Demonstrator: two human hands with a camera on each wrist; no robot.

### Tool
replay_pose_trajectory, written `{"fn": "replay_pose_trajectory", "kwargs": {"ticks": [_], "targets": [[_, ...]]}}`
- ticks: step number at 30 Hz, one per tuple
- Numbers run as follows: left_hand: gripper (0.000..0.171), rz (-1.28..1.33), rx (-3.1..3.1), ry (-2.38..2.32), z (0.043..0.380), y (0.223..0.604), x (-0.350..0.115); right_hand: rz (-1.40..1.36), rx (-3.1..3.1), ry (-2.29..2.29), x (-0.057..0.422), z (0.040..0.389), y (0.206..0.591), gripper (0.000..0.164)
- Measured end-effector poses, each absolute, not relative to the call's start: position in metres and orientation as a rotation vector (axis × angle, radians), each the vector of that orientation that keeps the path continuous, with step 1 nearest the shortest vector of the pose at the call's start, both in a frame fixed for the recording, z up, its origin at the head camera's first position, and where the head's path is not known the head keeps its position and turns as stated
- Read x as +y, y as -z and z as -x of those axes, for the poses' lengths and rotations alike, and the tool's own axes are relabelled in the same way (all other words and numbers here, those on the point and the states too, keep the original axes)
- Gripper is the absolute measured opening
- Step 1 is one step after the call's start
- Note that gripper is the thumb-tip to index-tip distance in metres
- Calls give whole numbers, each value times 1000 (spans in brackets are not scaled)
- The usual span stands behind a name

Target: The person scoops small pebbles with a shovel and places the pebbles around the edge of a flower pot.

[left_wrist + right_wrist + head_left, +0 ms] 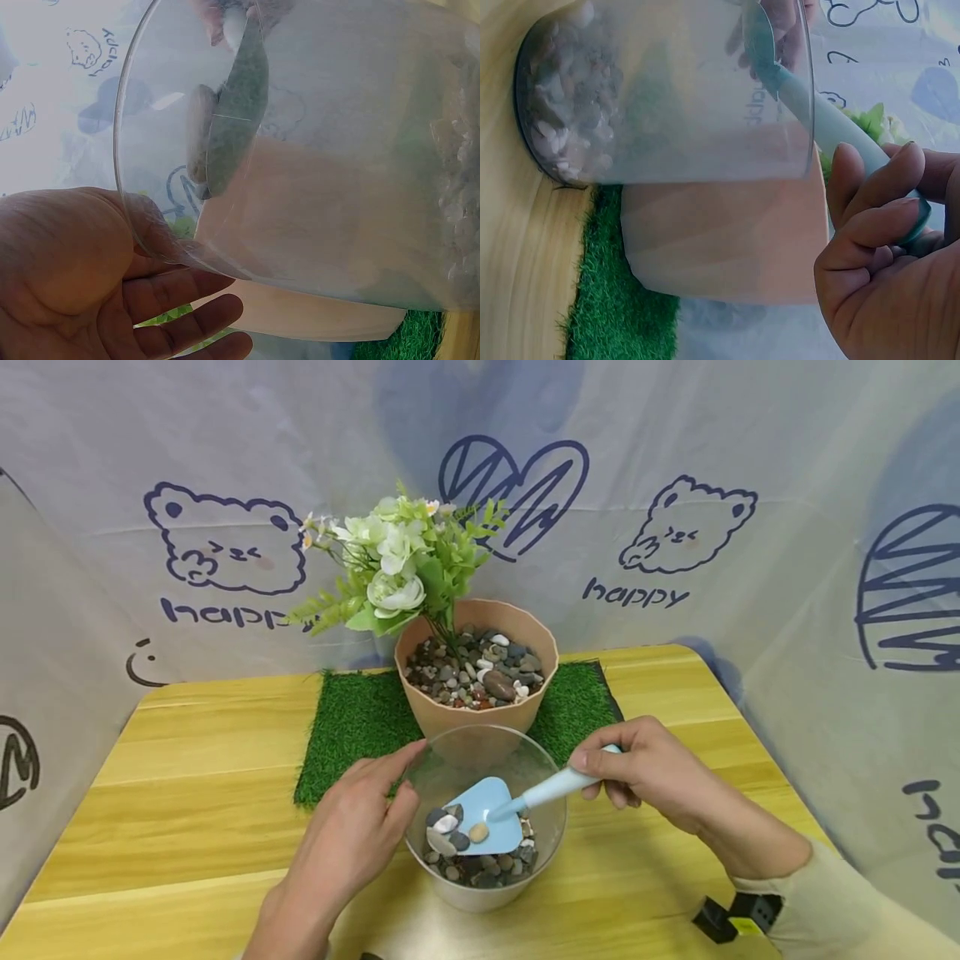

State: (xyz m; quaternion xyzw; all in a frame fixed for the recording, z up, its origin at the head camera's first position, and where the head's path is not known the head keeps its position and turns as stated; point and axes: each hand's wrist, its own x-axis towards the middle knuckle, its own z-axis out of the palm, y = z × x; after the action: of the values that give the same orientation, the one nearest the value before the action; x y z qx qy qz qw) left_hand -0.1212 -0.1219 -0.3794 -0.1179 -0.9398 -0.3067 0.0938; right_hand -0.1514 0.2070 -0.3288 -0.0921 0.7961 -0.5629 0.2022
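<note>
My right hand (637, 768) grips the pale handle of a small light-blue shovel (495, 810). The shovel blade lies over the mouth of a clear plastic container (551, 843), with several pebbles (446, 831) on it, grey, white and tan. More pebbles (566, 90) cover the container's bottom, well below the blade. At the container's left side, my left hand (360, 827) holds the rim between thumb and forefinger. The other left fingers (202, 319) extend along the outside in the left wrist view.
Just behind the container, a peach-coloured flowerpot (435, 718) filled with pebbles stands on a green turf mat (360, 718). White artificial flowers (397, 552) with green leaves rise from its left side. The wooden table (172, 802) is enclosed by a printed cloth (675, 427).
</note>
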Motion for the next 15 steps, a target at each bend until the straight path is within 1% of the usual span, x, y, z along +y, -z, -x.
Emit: {"fn": "replay_pose_trajectory", "kwargs": {"ticks": [7,11,15], "targets": [[48,346,-2780,909,121,380,-121,227,2270,1670,217,151,320,26],[48,345,-2781,911,121,380,-121,235,2334,1730,225,153,308,20],[48,342,-2786,913,121,379,-122,226,2366,1841,234,161,293,20]]}}
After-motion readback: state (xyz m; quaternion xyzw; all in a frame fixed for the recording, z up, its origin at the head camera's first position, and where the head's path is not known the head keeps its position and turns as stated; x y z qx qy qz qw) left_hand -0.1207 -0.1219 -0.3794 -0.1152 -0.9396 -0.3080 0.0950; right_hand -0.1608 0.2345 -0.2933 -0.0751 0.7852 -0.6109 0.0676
